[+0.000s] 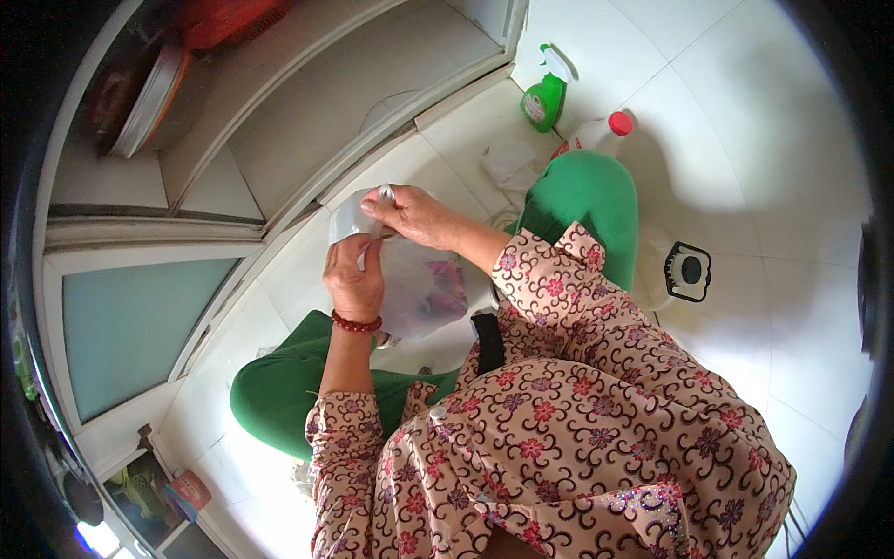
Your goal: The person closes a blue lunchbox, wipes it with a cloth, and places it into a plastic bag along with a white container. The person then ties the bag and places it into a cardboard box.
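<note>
A translucent plastic bag [412, 300] hangs between my knees, with pink and purple items or print showing through its side. My left hand [354, 276], with a red beaded bracelet at the wrist, pinches gathered plastic at the bag's top. Just above and to the right, my right hand [412, 213] grips a twisted end of the same plastic. Behind the fingers is a clear, box-like plastic thing [342, 213]; whether it is in the bag or behind it, I cannot tell.
An open cabinet [335, 91] holding trays runs along the upper left. On the tiled floor stand a green spray bottle [545, 101], a red-capped bottle [601, 133] and a large container with a black handle [656, 272]. A crumpled clear bag [513, 164] lies near my green-clad knee.
</note>
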The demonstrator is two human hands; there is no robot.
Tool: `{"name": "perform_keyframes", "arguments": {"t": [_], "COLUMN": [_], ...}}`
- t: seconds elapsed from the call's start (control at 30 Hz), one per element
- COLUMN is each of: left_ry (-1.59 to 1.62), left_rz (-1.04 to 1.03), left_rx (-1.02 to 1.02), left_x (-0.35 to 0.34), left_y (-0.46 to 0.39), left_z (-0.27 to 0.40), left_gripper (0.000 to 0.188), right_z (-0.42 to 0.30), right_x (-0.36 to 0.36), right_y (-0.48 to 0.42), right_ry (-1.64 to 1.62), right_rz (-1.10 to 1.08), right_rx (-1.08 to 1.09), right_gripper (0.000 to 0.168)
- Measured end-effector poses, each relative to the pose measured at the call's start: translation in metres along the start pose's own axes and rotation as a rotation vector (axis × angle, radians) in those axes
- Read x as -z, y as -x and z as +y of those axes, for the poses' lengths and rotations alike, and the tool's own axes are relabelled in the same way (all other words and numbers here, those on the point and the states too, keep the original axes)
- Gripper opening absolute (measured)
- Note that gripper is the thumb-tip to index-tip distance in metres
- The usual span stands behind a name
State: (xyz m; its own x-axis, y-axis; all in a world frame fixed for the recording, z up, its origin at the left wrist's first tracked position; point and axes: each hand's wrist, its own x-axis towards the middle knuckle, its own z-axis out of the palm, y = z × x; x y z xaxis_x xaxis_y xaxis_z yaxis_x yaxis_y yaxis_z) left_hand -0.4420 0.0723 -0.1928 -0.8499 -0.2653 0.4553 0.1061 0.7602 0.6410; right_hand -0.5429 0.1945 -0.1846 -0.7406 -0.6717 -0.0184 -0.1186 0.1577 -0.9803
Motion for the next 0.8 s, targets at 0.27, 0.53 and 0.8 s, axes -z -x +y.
{"name": "perform_keyframes", "arguments": {"t": [0.27,0.53,0.8], "left_ry": [0.204,-0.099,-0.167], "left_rz": [0.059,-0.094,-0.202], "left_rx": [0.251,-0.18,-0.082], "left_x": [-0.006,-0.006,-0.002], "left_y": [0.0,-0.007,-0.013], "left_z": [0.018,0.022,0.029], "left_gripper": [0.013,0.028,0.035], "right_z": [0.013,-0.003,-0.014], "right_x": [-0.01,-0.008,-0.016], "right_y": [0.005,0.02,0.035], "right_ry": [-0.347,-0.043,0.284], "right_rz": [0.172,0.407,0.263], "right_rx": [-0.216,-0.153,0.331], "right_gripper": [0.017,0.035,0.064]}}
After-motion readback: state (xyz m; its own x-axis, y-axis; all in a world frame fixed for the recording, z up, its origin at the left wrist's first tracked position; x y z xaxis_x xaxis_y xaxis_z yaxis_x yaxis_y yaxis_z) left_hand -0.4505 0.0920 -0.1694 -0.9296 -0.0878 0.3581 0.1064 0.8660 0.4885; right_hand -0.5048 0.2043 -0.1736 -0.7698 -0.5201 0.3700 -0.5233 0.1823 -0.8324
